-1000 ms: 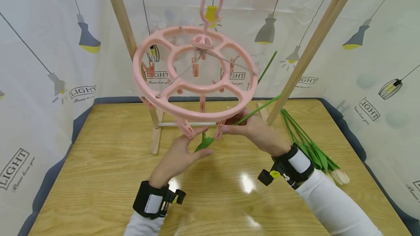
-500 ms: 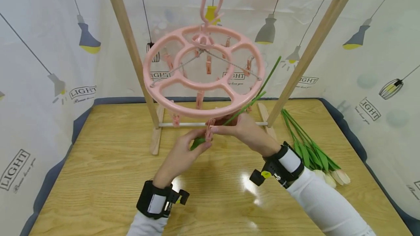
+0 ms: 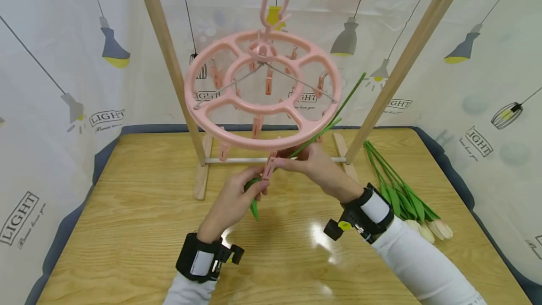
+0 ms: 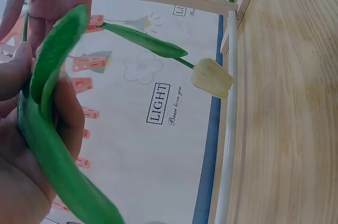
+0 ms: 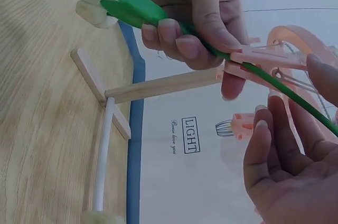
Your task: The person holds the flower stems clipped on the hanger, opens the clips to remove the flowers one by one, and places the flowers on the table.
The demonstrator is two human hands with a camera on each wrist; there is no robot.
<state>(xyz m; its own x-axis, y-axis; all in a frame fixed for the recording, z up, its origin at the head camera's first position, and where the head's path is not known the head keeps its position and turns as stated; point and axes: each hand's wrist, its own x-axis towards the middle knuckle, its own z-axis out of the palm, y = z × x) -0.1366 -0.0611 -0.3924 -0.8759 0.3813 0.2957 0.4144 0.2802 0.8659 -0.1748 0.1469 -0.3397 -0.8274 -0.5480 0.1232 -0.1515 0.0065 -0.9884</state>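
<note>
The left hand (image 3: 235, 196), its thumb and fingers spread apart 1 second ago, is now curling round the tulip (image 5: 134, 8), with a green leaf (image 3: 254, 209) hanging below it. The right hand (image 3: 319, 171) is pinching the handles of 1 pink clip (image 3: 269, 165); the stem (image 5: 296, 94) is passing between its 2 arms. The pink ring (image 3: 262, 144) is facing a different way, while another tulip (image 4: 212, 77) is hanging head-down
</note>
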